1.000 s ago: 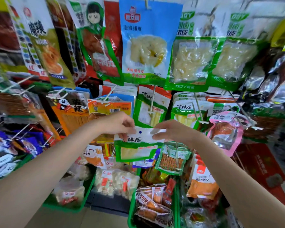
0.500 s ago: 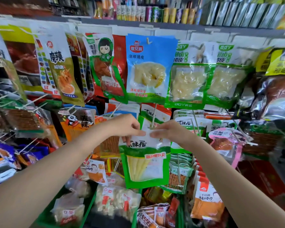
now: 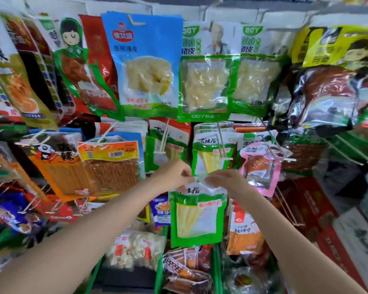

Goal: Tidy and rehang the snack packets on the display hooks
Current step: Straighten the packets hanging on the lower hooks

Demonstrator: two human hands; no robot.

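Green-and-white clear-window snack packet (image 3: 197,217) is pinched at its top edge by left hand (image 3: 174,175) & right hand (image 3: 225,181), fingers curled, hung just below white wire display hooks (image 3: 221,143).

Light was bright, even and nearly shadowless; motion blur softened everything, and edges far from the hands bowed outward.

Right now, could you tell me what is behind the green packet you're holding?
Behind the green packet: a blue packet to its left, an orange one to its right. Anything directly behind is covered.
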